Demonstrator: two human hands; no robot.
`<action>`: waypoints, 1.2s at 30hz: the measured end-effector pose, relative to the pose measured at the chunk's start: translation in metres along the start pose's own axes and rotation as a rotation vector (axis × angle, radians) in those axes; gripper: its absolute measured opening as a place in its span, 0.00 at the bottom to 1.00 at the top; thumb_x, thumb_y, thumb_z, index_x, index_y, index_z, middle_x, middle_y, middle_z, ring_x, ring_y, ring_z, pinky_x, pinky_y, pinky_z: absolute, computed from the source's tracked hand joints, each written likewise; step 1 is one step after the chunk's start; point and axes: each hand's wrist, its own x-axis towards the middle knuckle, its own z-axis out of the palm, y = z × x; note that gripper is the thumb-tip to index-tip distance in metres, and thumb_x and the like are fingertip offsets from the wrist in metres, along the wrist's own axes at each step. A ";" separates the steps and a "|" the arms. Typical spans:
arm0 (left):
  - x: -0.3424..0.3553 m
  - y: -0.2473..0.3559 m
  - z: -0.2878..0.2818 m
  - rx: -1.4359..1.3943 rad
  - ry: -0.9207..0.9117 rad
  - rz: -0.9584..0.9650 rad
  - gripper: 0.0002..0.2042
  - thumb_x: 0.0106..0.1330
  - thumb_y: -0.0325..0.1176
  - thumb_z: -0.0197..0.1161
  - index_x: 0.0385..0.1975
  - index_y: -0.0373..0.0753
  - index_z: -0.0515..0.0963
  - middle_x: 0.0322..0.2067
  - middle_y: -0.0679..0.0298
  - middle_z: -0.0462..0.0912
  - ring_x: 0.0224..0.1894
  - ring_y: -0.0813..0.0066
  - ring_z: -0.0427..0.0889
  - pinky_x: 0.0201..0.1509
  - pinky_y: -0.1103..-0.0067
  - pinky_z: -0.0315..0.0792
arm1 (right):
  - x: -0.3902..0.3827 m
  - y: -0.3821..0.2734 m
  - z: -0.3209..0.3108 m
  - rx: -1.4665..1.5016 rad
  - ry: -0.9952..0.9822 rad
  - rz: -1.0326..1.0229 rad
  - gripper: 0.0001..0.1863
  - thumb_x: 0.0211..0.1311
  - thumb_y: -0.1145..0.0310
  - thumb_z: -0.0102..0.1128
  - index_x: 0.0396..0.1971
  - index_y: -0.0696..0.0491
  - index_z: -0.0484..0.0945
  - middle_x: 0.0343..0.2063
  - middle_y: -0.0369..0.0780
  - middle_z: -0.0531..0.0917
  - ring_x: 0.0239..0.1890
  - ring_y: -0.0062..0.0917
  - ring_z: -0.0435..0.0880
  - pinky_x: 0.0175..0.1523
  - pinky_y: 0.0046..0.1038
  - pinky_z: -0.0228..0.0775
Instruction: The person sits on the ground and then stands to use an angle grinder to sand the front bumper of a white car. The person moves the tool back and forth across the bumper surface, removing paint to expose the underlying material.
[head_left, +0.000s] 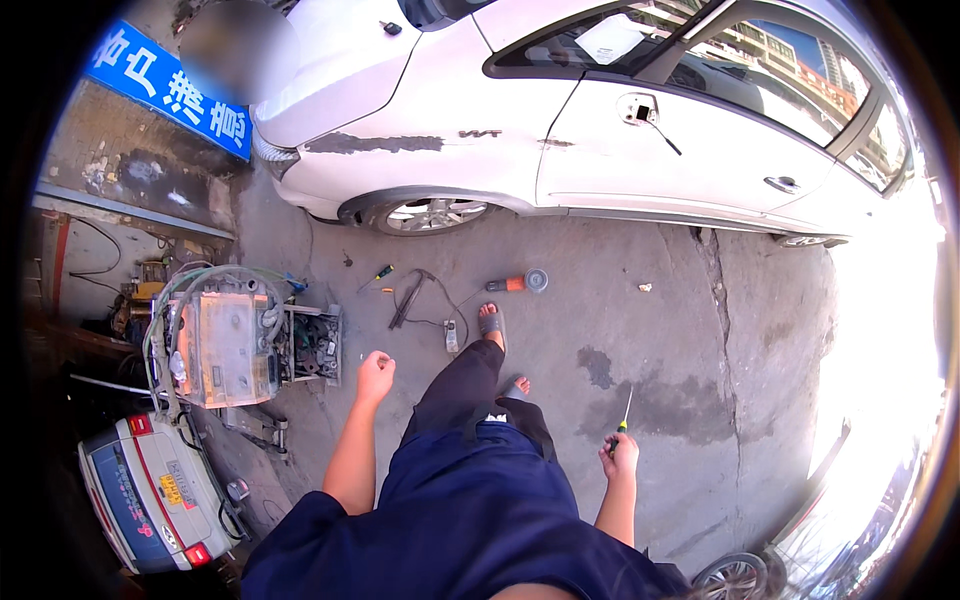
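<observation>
My right hand [621, 457] grips the black and yellow-green handle of a screwdriver [627, 405], its thin shaft pointing away from me. My left hand [376, 377] is closed, held out over the ground beside my left leg; a tiny pale bit shows at its fingertips, too small to name. Ahead stands a white car [500, 90], side on, touched by neither hand. Its door has a square opening [638, 108] with a dark cable [668, 140] hanging out. A long dark scraped patch [375, 144] marks the fender above the wheel [435, 214].
An orange power tool with a round grey disc [515, 283], a looped cord [425, 285] and another screwdriver [380, 274] lie on the ground. A wheeled machine with hoses [228, 345] stands left, a silver van [165, 495] beyond it. A crack [720, 300] runs through the concrete.
</observation>
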 end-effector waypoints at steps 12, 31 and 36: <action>-0.025 -0.136 0.075 -0.554 -0.130 -1.126 0.12 0.70 0.39 0.58 0.43 0.37 0.75 0.30 0.57 0.78 0.26 0.63 0.80 0.34 0.63 0.78 | -0.114 -0.316 0.319 -1.201 -0.327 -1.292 0.18 0.64 0.62 0.66 0.51 0.55 0.85 0.37 0.52 0.88 0.39 0.46 0.89 0.48 0.37 0.79; 0.221 0.284 0.100 -1.239 -0.073 -0.430 0.06 0.72 0.33 0.64 0.43 0.40 0.77 0.35 0.63 0.81 0.33 0.71 0.83 0.37 0.74 0.79 | -0.118 -0.429 0.511 -1.734 -0.623 -1.626 0.11 0.65 0.62 0.62 0.39 0.54 0.83 0.29 0.47 0.86 0.35 0.45 0.88 0.41 0.45 0.81; 0.272 0.378 0.126 -1.574 -0.044 -0.331 0.13 0.73 0.26 0.58 0.55 0.34 0.71 0.45 0.55 0.79 0.44 0.60 0.84 0.49 0.68 0.82 | -0.126 -0.428 0.518 -1.860 -0.587 -1.650 0.10 0.65 0.63 0.64 0.41 0.52 0.83 0.29 0.46 0.86 0.32 0.45 0.87 0.39 0.44 0.80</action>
